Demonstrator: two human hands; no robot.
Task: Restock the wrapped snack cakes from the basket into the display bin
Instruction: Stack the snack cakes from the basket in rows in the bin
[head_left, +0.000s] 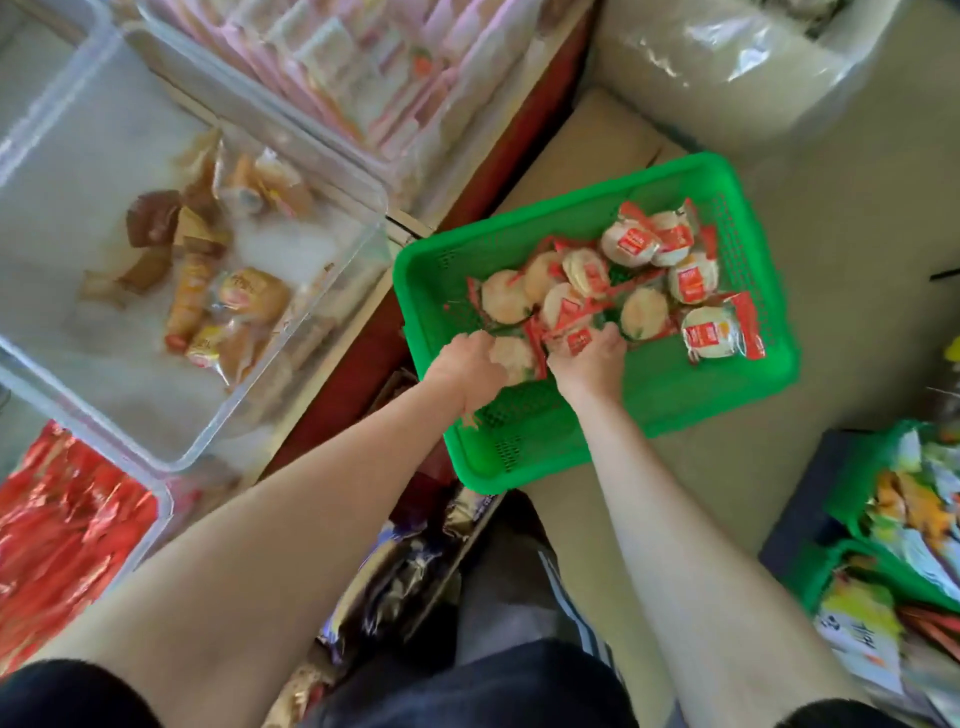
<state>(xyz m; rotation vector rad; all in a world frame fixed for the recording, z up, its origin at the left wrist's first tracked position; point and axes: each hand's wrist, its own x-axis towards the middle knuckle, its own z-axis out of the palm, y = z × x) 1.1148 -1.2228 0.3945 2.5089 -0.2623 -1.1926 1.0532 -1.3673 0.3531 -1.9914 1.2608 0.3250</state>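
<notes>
A green plastic basket (675, 395) sits on the floor right of centre and holds several round wrapped snack cakes (644, 312) with red-and-white labels. Both of my hands reach into its near-left part. My left hand (470, 366) curls its fingers round a pale cake (511, 358). My right hand (592, 358) grips another wrapped cake (576, 340) with a red label. The clear plastic display bin (270, 358) stands to the left on the shelf, holding several brown and orange wrapped snacks (228, 296).
A clear bin of red packets (67, 525) sits at the lower left, and another bin of pink packets (363, 67) lies behind the display bin. Green baskets of mixed snacks (893, 545) stand at the right. A large plastic-covered sack (727, 73) is at the top right.
</notes>
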